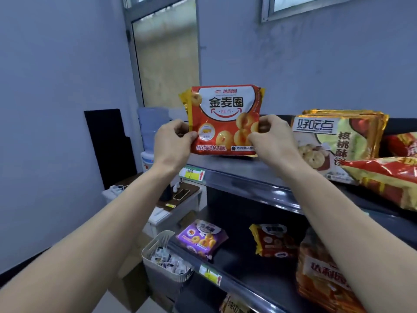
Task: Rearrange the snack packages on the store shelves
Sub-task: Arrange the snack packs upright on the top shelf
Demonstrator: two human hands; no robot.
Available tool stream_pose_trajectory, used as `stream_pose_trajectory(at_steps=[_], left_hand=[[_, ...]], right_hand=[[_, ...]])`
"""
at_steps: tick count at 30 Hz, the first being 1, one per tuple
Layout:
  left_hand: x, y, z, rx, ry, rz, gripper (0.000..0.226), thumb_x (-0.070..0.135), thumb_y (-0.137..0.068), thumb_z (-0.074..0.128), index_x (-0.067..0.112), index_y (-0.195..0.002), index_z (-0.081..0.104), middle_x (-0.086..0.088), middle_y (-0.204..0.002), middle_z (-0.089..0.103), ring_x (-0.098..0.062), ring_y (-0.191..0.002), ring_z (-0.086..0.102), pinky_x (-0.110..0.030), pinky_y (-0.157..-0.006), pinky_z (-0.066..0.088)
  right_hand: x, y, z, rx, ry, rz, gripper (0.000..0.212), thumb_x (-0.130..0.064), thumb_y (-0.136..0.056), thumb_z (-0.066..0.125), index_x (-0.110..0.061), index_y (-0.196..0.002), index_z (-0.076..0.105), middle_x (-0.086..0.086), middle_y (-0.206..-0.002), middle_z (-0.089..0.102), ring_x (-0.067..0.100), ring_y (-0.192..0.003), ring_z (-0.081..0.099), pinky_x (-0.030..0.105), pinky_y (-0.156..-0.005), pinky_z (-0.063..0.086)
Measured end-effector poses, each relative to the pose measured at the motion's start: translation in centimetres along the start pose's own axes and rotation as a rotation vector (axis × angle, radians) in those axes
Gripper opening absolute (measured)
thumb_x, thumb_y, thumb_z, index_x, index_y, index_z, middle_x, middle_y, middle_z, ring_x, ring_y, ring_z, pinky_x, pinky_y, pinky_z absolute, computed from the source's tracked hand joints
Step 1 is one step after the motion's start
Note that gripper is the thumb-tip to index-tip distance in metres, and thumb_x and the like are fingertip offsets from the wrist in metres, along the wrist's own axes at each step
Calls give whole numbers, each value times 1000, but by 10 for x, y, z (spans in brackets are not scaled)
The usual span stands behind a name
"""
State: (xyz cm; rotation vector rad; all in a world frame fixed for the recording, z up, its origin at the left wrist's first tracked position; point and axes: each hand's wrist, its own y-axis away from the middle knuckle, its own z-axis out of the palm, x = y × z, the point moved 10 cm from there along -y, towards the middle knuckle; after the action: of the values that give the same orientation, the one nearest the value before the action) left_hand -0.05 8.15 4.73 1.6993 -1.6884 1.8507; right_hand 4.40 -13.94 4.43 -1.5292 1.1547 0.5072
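I see left hand (174, 141) and right hand (270, 136) pinching red snack package (223, 114) upright at top shelf (237, 168) front edge, 1 green package (334, 141) just beside.

Red snack package (223, 119) (upright) on top shelf (237, 168)

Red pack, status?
Upright red pack pinched low by left hand and right hand. Base at top shelf, left end. To its right, apart: green pack.

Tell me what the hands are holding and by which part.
The red snack package, upright at the top shelf. The left hand pinches its lower left edge, the right hand its lower right edge.
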Motion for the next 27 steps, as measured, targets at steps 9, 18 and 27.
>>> stream_pose_trajectory(at_steps=[9,18,27], left_hand=[[-54,-70,33,-18,98,-16,10,14,-89,62,13,-79,58,-6,-90,66,-21,-87,65,-38,-82,55],[-113,-150,37,11,173,-9,8,15,-91,58,14,-83,58,-2,-86,62,-17,-82,60,-30,-76,51],[-175,-223,28,-66,126,-8,5,12,-92,57,10,-87,58,-3,-90,61,-17,-82,59,-27,-72,46]], right_hand=[[19,-62,44,-3,10,31,25,-17,-95,50,-15,-119,55,0,-110,62,14,-92,62,23,-67,53],[28,-119,117,37,5,147,19,-9,-88,49,-18,-103,57,1,-103,65,21,-94,65,42,-85,56],[52,-174,219,-25,-68,332,28,-7,-88,46,-13,-114,55,8,-104,66,25,-94,66,44,-86,56]])
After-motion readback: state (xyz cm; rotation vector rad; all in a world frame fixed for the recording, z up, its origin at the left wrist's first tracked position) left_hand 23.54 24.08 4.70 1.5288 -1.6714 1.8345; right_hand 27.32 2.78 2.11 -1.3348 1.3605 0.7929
